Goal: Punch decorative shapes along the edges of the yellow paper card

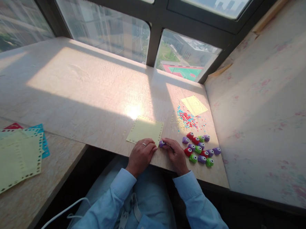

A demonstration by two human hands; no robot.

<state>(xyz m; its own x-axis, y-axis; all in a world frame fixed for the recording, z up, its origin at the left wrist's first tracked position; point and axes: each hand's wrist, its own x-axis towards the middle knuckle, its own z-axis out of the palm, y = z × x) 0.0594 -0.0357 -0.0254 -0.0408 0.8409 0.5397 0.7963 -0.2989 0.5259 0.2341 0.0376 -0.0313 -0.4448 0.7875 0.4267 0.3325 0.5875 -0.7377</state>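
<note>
A pale yellow sheet (146,129) with punched holes along its edges lies at the front edge of the sill. My left hand (141,156) rests on the sheet's lower right part, its fingers bent and pressed together at the corner. Beside that corner, my right hand (175,154) has its fingers closed around a small purple punch (162,143). Several red, green and purple punches (198,149) stand in loose rows to the right of my right hand.
Red, blue and yellow confetti (187,119) lies scattered behind the punches, near another yellow sheet (194,105). Punched sheets (12,157) are stacked on the surface at the left. A papered wall (267,118) bounds the right side, with windows behind. A white cable (64,211) hangs low left.
</note>
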